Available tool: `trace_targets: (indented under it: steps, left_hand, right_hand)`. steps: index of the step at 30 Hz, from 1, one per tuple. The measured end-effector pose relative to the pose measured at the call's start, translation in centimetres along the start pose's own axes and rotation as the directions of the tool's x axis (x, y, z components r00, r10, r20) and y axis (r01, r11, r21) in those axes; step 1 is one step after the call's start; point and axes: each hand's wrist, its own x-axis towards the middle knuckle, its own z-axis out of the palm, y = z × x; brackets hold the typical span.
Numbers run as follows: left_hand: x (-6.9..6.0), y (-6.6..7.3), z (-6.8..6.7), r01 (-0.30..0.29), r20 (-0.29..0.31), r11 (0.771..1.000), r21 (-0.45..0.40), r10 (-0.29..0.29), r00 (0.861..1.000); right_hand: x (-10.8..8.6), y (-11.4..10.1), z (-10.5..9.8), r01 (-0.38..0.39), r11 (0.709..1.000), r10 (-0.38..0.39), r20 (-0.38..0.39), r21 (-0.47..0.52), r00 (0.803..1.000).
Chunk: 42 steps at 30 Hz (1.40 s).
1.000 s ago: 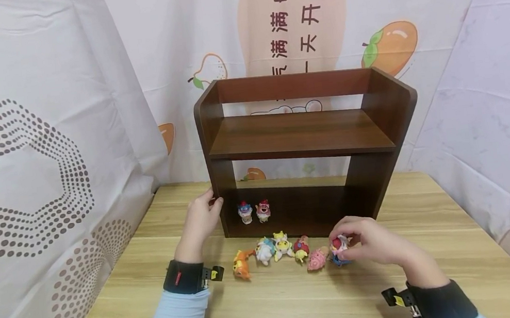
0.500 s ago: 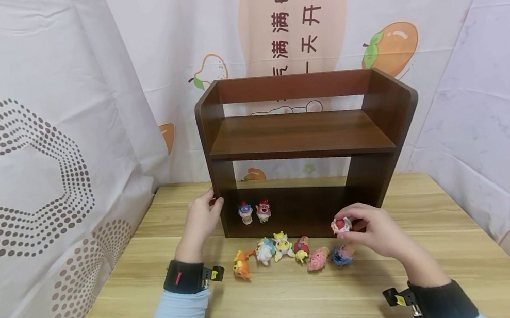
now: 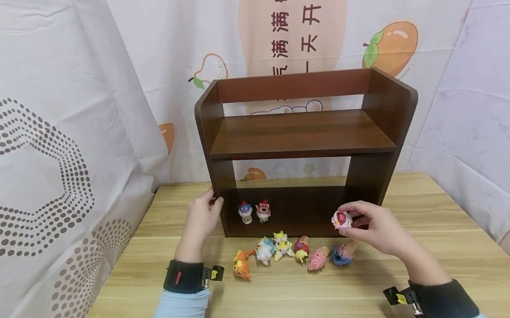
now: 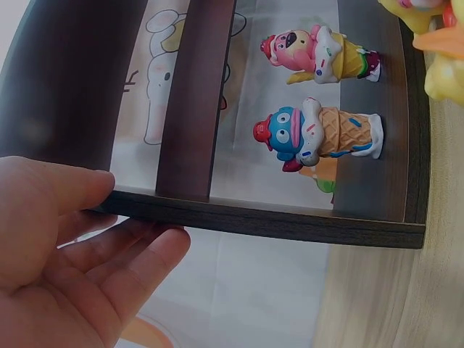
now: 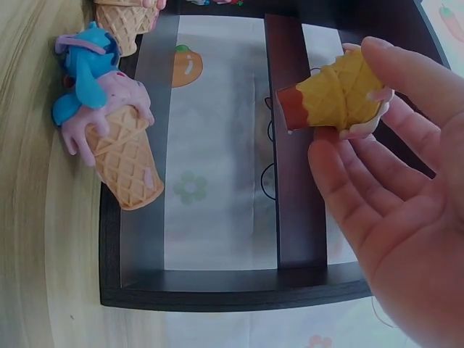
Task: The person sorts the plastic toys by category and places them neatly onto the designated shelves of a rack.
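My right hand [image 3: 380, 228] pinches an ice-cream-cone figurine [image 3: 341, 219] with white and pink topping and a red top, in front of the shelf's lower right. The right wrist view shows its yellow waffle cone [image 5: 341, 90] between thumb and fingers. At the wooden bookshelf's [image 3: 302, 150] left side panel, my left hand [image 3: 200, 222] grips the edge, thumb on one face and fingers on the other. Two figurines stand upright on the lower shelf: a blue one with a red hat [image 4: 319, 134] and a pink one [image 4: 322, 54].
Several figurines lie in a row before the shelf: an orange one [image 3: 242, 265], a white one [image 3: 265, 250], a yellow one [image 3: 283, 246], a red one [image 3: 301, 248], a pink one [image 3: 318, 259] and a blue one on a cone [image 5: 119, 116]. A wooden table [image 3: 280, 306] bears everything.
My right hand has lifted the held figurine off the row, away from beside the blue one, up toward the shelf and turned it slightly. The left hand stays on the side panel.
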Motion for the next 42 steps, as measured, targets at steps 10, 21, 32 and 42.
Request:
trace_targets:
  steps: [10, 21, 32, 42]
  left_hand:
    - [0.0, -0.1, 0.0, -0.007, -0.013, 1.0, 0.014, 0.007, 1.0]
    - [0.0, 0.1, 0.0, -0.007, -0.007, 1.0, 0.006, 0.007, 1.0]
    - [-0.1, -0.2, -0.1, -0.007, -0.016, 1.0, 0.003, 0.007, 1.0]
    - [-0.1, 0.1, 0.0, -0.007, -0.012, 1.0, 0.013, 0.007, 1.0]
  right_hand:
    - [0.0, 0.0, -0.1, -0.043, 0.998, 0.043, 0.006, 0.037, 0.999]
    - [0.0, 0.2, -0.1, -0.067, 0.996, 0.066, 0.015, 0.062, 0.998]
    - [0.9, -0.5, 0.1, -0.1, 0.992, 0.096, 0.047, 0.08, 0.994]
    - [2.5, -0.8, 0.4, -0.106, 0.994, 0.104, 0.079, 0.03, 0.991]
